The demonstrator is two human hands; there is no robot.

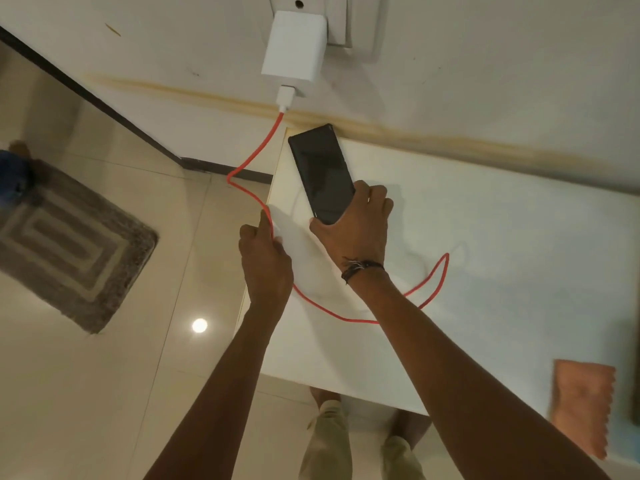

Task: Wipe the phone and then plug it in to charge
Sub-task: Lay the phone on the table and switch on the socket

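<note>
A black phone (322,171) with a dark screen lies near the far left corner of the white table (485,237), its top end close to the wall. My right hand (356,223) grips its near end. My left hand (265,258) is closed on the red cable (254,157) just off the table's left edge. The cable hangs from a white charger (294,50) plugged into a wall socket (356,26), passes through my left hand and loops back over the table under my right forearm. The cable's free end is hidden.
An orange cloth (581,407) lies at the table's near right edge. A grey patterned mat (69,247) sits on the tiled floor to the left. My legs show below the table's front edge. A dark object (14,174) stands at the far left.
</note>
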